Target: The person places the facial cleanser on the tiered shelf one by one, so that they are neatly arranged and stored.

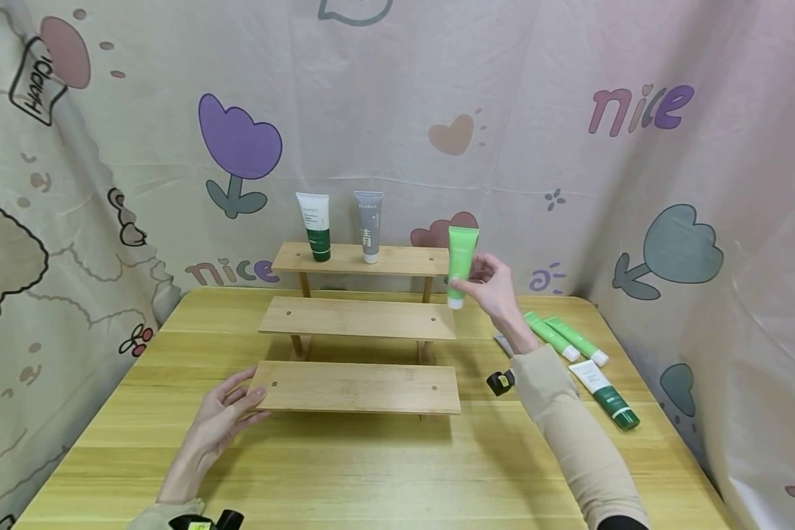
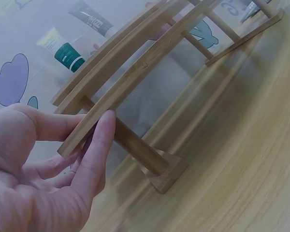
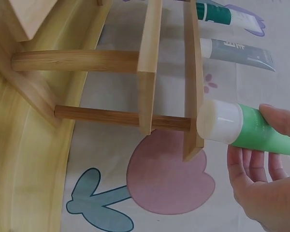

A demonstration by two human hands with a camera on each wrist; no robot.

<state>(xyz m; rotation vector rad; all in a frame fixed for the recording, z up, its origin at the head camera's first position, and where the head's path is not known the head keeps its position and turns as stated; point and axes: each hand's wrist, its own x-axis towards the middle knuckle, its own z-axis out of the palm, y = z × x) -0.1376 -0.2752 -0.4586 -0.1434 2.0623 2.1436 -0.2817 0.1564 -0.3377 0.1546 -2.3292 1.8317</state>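
Observation:
A three-step wooden display stand (image 1: pixel 358 386) stands on the table. My left hand (image 1: pixel 221 416) grips the left end of its lowest board, and the left wrist view shows the board's edge (image 2: pixel 130 87) between thumb and fingers. With my right hand (image 1: pixel 493 291) I hold a light green squeeze tube (image 1: pixel 462 258) upright, white cap down, by the right end of the top board. In the right wrist view the tube's cap (image 3: pixel 220 121) is close to that board; whether they touch I cannot tell. On the top board stand a white-and-green tube (image 1: pixel 316 227) and a grey tube (image 1: pixel 369 227).
Right of the stand lie two light green tubes (image 1: pixel 550 336) (image 1: pixel 576 340) and a white-and-dark-green tube (image 1: pixel 606 396). A greyish tube (image 1: pixel 503 344) is partly hidden by my right forearm. A patterned curtain (image 1: pixel 371 96) hangs behind the table (image 1: pixel 344 471).

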